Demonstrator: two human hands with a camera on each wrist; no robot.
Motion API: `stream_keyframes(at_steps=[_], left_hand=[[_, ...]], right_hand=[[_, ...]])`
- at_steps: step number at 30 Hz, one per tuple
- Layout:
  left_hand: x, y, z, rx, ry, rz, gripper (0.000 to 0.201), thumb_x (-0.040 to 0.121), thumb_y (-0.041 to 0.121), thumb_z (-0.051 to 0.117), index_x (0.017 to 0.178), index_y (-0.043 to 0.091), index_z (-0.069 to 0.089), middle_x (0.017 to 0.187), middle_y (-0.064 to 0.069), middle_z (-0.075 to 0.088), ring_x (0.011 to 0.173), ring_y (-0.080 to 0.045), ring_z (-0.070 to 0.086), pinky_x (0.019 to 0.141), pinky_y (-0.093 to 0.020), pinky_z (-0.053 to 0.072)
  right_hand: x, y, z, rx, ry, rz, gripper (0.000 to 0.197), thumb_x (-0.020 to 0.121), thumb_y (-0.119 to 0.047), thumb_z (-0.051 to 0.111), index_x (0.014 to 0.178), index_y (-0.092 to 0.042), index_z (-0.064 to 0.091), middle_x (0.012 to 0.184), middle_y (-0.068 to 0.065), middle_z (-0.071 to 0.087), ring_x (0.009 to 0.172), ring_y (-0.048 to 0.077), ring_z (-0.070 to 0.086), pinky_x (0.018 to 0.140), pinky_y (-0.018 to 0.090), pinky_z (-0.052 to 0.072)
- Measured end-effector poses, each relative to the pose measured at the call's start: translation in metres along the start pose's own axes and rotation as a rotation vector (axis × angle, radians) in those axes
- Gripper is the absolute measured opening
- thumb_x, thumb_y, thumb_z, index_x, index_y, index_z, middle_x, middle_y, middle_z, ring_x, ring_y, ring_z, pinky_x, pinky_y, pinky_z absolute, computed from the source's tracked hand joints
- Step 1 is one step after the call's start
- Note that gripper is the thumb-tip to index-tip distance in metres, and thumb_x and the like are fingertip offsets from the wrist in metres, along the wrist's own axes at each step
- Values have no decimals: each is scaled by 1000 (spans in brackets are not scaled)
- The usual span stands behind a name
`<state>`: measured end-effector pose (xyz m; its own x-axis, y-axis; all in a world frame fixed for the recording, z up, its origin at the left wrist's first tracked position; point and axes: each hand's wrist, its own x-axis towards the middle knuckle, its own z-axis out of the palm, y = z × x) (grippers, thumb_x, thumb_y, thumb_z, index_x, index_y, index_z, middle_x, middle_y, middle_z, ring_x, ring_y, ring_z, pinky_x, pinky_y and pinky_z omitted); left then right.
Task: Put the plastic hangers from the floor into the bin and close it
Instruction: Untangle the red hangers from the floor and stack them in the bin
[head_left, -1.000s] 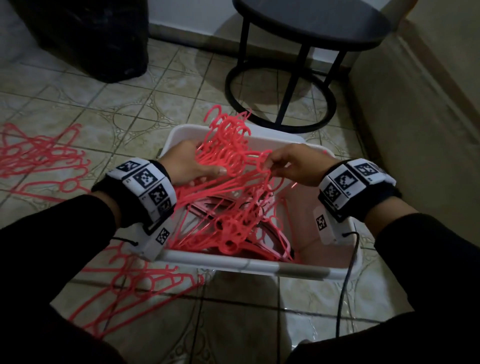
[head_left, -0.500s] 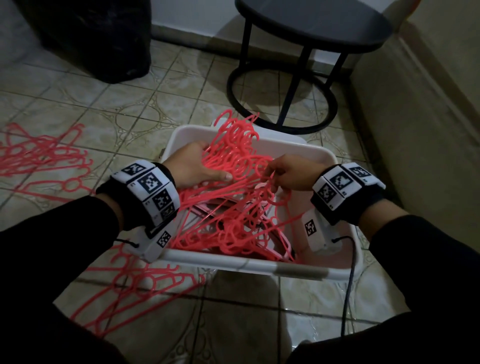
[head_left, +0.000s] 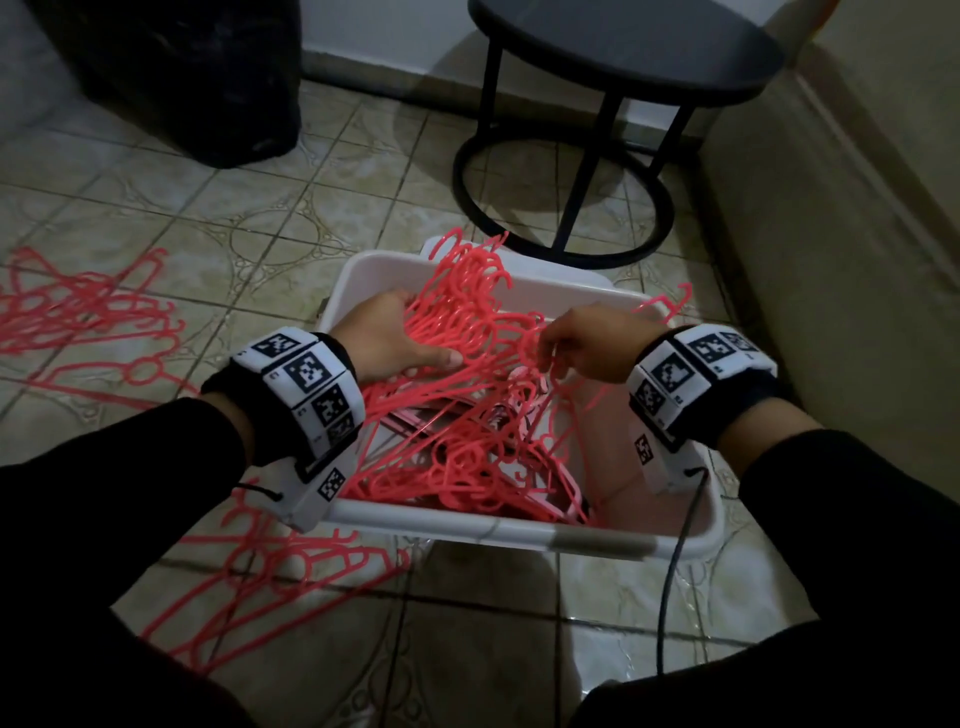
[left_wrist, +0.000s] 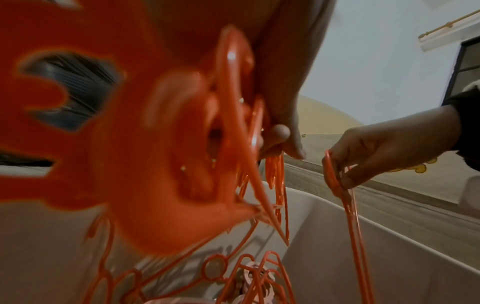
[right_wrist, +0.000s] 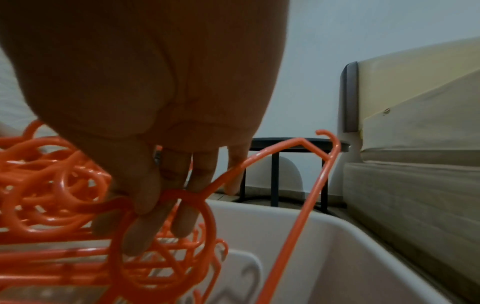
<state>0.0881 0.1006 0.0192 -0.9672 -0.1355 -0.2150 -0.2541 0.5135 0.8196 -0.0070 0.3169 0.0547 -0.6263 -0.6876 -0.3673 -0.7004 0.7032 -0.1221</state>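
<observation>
From the head camera I see both my hands over the open white rectangular plastic bin (head_left: 483, 530), which stands on the patterned beige tiled floor (head_left: 208, 218). A tangled bundle of coral-red plastic hangers (head_left: 467, 395) fills the left and middle of the bin, with a cluster of hooks rising above the far rim. My left hand (head_left: 387, 340) lies against the left side of that bundle, thumb stretched along the top of it; in the left wrist view the fingers (left_wrist: 279, 133) curl round several hanger bars, so I read it as gripping the bundle. My right hand (head_left: 597, 343) is at the right side of the tangle, fingers bent down. The right wrist view shows thumb and fingers (right_wrist: 145, 197) pinching the ring-shaped neck of a single red hanger (right_wrist: 298, 185), whose hooked end sticks up past the bin's far right corner. The right part of the bin's inside shows bare wall.

More coral-red hangers lie outside the bin: a loose spread on the floor at the left (head_left: 88, 322), well apart from the bin, and another heap (head_left: 270, 577) just beside its near left corner, partly under my left forearm. Beyond the bin stands a round black side table on a ring base (head_left: 623, 47). A black bag-like shape (head_left: 197, 78) sits at the far left, and a beige upholstered edge (head_left: 831, 260) runs along the right.
</observation>
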Motion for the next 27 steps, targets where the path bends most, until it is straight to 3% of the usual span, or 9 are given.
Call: stream_keyframes(at_steps=[4,7,11,13,16,18,20,24,27], left_hand=[[-1,3,-3,-41,20,4,36,77,28,79,101,7,62,38,5,52,31,-3,44,34,-15,38],[1,3,-1,-72,12,8,36,78,32,76,105,14,60,41,5,52,32,-4,44,34,-16,38],[-2,13,3,-166,-13,59,39,84,49,59,100,14,63,67,-1,65,51,-12,57,46,-15,45],[-4,19,4,-221,-26,79,38,83,55,52,96,22,64,69,11,70,66,-4,66,59,-12,46],[-4,24,5,-333,-33,64,43,80,59,61,102,23,63,70,17,71,72,1,67,67,-12,47],[-4,22,4,-395,-61,44,33,83,36,69,107,16,60,61,16,68,57,5,63,57,-10,46],[-4,21,1,-369,-70,17,28,82,19,73,104,19,57,58,15,66,49,4,60,49,-9,44],[-7,21,-2,-362,-108,-9,27,82,3,71,99,17,56,66,-9,64,44,-12,55,38,-18,44],[-6,21,-6,-286,-102,10,30,83,3,70,96,25,54,55,-4,66,40,-10,57,39,-21,46]], right_hand=[[-2,24,-9,139,60,-35,26,85,-2,55,91,-23,68,84,-6,70,88,10,65,87,29,49],[-7,23,-15,653,135,-143,22,86,14,53,89,-6,61,71,0,66,68,2,64,75,19,50],[-1,-4,-13,963,238,-292,23,89,14,48,87,-8,57,65,-7,68,67,1,64,72,16,51],[7,-19,-7,892,339,-296,15,90,9,52,92,-5,58,69,-8,66,68,1,62,73,17,50],[16,-32,-2,589,532,-263,12,87,-3,60,98,-5,66,81,-6,61,77,11,59,75,23,46],[19,-35,2,481,617,-215,13,84,-8,66,97,-9,69,83,-12,56,83,13,57,76,21,43],[21,-37,5,450,675,-196,14,81,-9,69,95,-9,70,85,-7,54,83,17,59,77,25,46],[25,-39,11,416,707,-187,13,78,-7,71,92,-7,71,83,-5,55,81,18,59,78,29,48],[26,-41,13,399,717,-213,12,79,-6,68,90,-7,70,85,2,60,80,21,60,75,32,49]])
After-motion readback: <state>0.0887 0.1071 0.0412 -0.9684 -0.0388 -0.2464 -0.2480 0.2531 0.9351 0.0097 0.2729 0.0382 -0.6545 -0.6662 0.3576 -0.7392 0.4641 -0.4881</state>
